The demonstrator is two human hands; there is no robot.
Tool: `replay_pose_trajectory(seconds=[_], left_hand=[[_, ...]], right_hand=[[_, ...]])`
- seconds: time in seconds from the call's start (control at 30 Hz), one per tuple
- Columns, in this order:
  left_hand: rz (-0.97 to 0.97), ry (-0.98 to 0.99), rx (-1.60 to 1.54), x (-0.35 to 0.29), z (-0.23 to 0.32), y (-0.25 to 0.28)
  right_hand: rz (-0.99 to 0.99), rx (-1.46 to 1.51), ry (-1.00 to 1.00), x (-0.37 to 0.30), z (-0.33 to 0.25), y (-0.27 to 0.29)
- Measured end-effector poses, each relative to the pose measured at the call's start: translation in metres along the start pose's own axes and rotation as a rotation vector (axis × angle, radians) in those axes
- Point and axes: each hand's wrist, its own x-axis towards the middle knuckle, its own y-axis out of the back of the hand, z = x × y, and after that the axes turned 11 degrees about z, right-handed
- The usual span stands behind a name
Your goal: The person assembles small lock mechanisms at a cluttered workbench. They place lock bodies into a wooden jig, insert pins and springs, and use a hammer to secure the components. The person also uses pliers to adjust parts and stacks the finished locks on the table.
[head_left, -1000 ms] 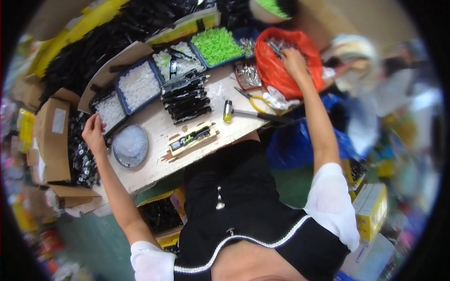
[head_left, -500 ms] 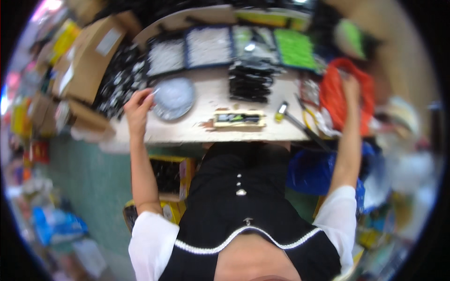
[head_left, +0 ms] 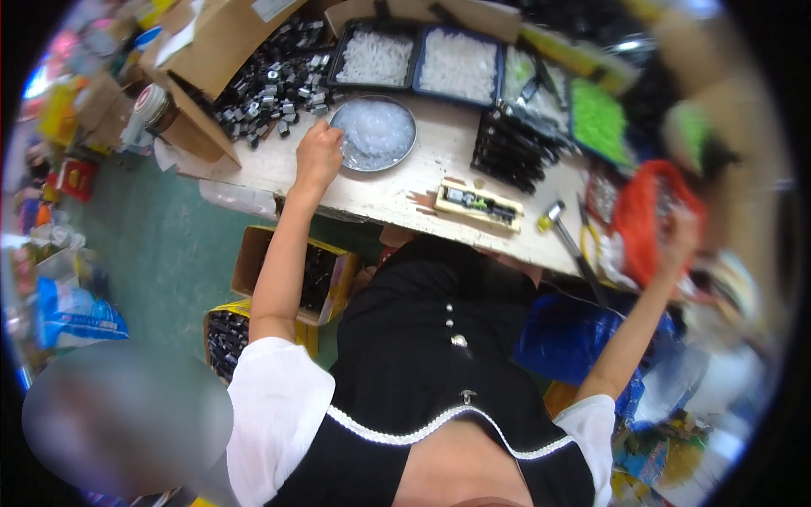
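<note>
My left hand point(head_left: 318, 156) is closed, fingertips pressed together at the left rim of a round metal dish point(head_left: 404, 156) that holds a translucent whitish mass. Whatever those fingers pinch, if anything, is too small to make out. My right hand point(head_left: 681, 239) reaches into a red bag point(head_left: 635, 221) on the right of the table; its fingers are blurred and partly hidden among the contents. Between my hands lies a cream-coloured fixture point(head_left: 478, 205) with black, silver and green parts in it. A hammer point(head_left: 568, 239) and yellow-handled pliers point(head_left: 589, 240) lie beside the bag.
Behind the dish stand trays of white pieces point(head_left: 374, 57), point(head_left: 458, 66) and a tray of green pieces point(head_left: 598, 122). Black parts are stacked point(head_left: 510, 154) at mid-table. Small black-and-silver parts point(head_left: 274, 89) spill from a cardboard box point(head_left: 221, 38). Boxes point(head_left: 317, 283) sit below the table edge.
The whole view has turned, so the table now slants down to the right. My left hand has come against the dish's rim; my right hand stays in the red bag.
</note>
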Motion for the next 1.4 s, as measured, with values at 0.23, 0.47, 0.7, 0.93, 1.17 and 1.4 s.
replay_pose_trajectory(seconds=[0.23, 0.47, 0.7, 0.93, 1.17, 1.4], left_hand=[[-0.097, 0.044, 0.029, 0.003, 0.001, -0.007], [-0.124, 0.045, 0.048, 0.003, 0.007, 0.004], [-0.080, 0.499, -0.662, 0.004, 0.022, 0.022], [-0.295, 0.806, -1.245, -0.005, 0.102, 0.024], [-0.424, 0.888, -1.361, -0.006, 0.127, 0.017], [-0.477, 0.936, -1.359, -0.008, 0.136, 0.016]], right_hand=[[-0.172, -0.244, 0.006, -0.082, -0.041, -0.079], [-0.380, -0.288, 0.029, -0.120, -0.040, -0.116], [-0.498, -0.142, 0.014, -0.160, -0.036, -0.150], [-0.526, -0.169, 0.699, -0.211, -0.057, -0.221], [-0.446, -0.149, 0.726, -0.222, -0.052, -0.230], [-0.434, -0.144, 0.769, -0.222, -0.051, -0.228]])
